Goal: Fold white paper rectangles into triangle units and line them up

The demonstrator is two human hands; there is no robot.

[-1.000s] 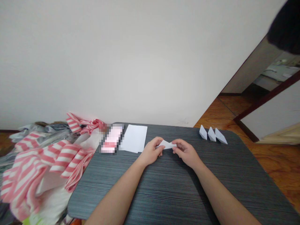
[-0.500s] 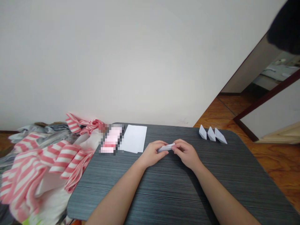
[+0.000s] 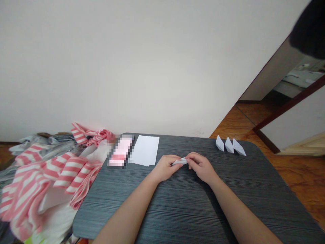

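Open dark wood-grained surface (image 3: 182, 210) lies between the left forearm (image 3: 127, 206) and right forearm (image 3: 238, 210) — closed off at the far end by the left fingers (image 3: 171, 158), right fingers (image 3: 194, 157) and small folded white paper (image 3: 180, 162). Rightward, three pointed white paper shapes (image 3: 229, 145) obstruct; leftward, flat white paper sheets (image 3: 146, 150); behind, the pale wall (image 3: 152, 67).
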